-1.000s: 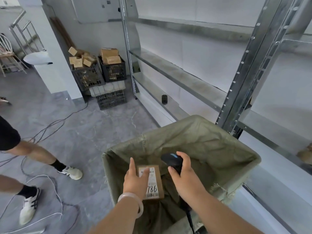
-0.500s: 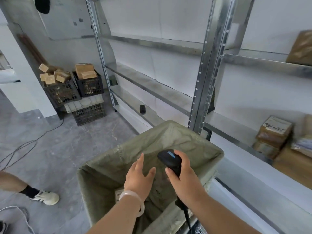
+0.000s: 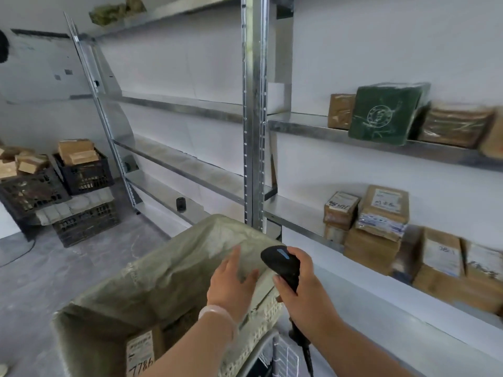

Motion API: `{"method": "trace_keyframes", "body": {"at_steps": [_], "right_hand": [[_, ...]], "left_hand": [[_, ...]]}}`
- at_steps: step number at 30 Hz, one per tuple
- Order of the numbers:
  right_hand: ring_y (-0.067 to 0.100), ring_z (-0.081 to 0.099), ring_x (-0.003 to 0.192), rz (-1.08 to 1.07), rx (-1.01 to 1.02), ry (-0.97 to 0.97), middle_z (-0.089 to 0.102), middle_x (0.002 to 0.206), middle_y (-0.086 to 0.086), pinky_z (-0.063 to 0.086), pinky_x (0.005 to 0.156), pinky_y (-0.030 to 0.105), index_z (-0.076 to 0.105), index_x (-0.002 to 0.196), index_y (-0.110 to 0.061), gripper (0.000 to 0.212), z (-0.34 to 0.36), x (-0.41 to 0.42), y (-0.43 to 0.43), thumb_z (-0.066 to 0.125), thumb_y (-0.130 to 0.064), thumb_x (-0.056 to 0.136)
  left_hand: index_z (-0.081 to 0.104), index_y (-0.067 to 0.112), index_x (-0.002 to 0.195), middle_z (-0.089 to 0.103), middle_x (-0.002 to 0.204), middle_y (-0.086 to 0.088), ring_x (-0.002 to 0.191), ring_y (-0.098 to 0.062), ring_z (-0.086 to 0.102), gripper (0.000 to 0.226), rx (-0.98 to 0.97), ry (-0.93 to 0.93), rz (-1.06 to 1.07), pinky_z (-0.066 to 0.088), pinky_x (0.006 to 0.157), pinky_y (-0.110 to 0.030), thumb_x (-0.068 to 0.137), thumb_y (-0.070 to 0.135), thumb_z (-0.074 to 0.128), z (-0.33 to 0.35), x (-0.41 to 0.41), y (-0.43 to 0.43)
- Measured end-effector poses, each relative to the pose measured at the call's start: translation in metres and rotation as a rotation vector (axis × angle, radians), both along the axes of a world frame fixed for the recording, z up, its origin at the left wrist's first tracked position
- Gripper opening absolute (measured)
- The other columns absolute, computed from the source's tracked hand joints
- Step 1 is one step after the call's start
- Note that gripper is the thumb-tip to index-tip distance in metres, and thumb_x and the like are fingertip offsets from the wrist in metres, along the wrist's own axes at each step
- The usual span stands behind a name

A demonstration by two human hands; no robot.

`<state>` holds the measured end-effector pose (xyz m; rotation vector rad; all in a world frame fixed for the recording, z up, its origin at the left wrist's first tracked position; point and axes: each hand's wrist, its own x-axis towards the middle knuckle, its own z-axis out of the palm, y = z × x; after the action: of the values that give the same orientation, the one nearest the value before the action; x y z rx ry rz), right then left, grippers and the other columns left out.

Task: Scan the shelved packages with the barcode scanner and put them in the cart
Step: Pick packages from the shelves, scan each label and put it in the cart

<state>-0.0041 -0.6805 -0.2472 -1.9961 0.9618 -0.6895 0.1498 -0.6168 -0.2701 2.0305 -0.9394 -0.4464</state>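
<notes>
Your right hand [image 3: 304, 289] grips the black barcode scanner [image 3: 281, 263], fingers curled round its handle. Your left hand [image 3: 231, 284] hovers over the cart [image 3: 163, 281], fingers straight, slightly spread, holding nothing. 1 labelled package [image 3: 141, 352] lies inside the cart; other packages [image 3: 375, 221] stand on the shelf [image 3: 288, 210].

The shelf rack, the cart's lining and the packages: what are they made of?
Shelf rack: looks like galvanised steel, with a dull grey sheen and punched holes. Cart's lining: probably woven plastic sacking, greenish, creased and limp. Packages: brown cardboard with tape and white paper labels.
</notes>
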Motion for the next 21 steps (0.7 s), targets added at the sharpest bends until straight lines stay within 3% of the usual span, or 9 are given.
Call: {"method": "trace_keyframes", "body": {"at_steps": [3,10,14,18,21], "right_hand": [[0.013,0.068,0.089,-0.045,-0.033,-0.023,0.063,0.115,-0.007,0.057,0.081,0.038,0.030,0.129,-0.047,0.052,0.005,-0.036,-0.010,0.062,-0.028,0.092],[0.013,0.069,0.087,-0.174,-0.065,-0.057,0.064,0.111,-0.014,0.056,0.082,0.040,0.027,0.130,-0.048,0.050,0.024,-0.117,-0.030,0.058,-0.033,0.094],[0.014,0.068,0.089,-0.234,-0.094,-0.072,0.064,0.113,-0.012,0.057,0.079,0.044,0.025,0.129,-0.049,0.050,0.031,-0.156,-0.039,0.057,-0.036,0.093],[0.015,0.069,0.090,-0.263,-0.147,-0.095,0.062,0.120,-0.013,0.058,0.081,0.042,0.023,0.131,-0.051,0.053,0.043,-0.185,-0.049,0.057,-0.035,0.094],[0.013,0.068,0.087,-0.273,-0.167,-0.116,0.063,0.113,-0.015,0.059,0.075,0.039,0.023,0.130,-0.053,0.051,0.054,-0.200,-0.056,0.056,-0.039,0.094]], "left_hand": [[0.017,0.040,0.154,0.029,0.159,0.005,0.146,-0.019,0.027,0.070,-0.022,-0.027,-0.045,0.027,0.117,-0.039,0.096,0.046,0.055,0.009,-0.032,-0.019],[0.018,0.037,0.155,0.031,0.157,0.006,0.143,-0.015,0.031,0.071,-0.079,-0.058,-0.167,0.026,0.116,-0.033,0.096,0.049,0.055,0.034,-0.113,-0.056],[0.020,0.039,0.154,0.033,0.158,0.005,0.146,-0.018,0.028,0.073,-0.139,-0.030,-0.198,0.028,0.119,-0.043,0.093,0.045,0.059,0.044,-0.151,-0.074],[0.018,0.044,0.153,0.036,0.155,0.008,0.142,-0.018,0.035,0.072,-0.159,-0.070,-0.220,0.033,0.116,-0.043,0.093,0.048,0.058,0.057,-0.179,-0.084],[0.016,0.044,0.153,0.037,0.154,0.007,0.140,-0.019,0.038,0.072,-0.179,-0.095,-0.242,0.034,0.116,-0.043,0.094,0.048,0.056,0.070,-0.192,-0.091]]}}
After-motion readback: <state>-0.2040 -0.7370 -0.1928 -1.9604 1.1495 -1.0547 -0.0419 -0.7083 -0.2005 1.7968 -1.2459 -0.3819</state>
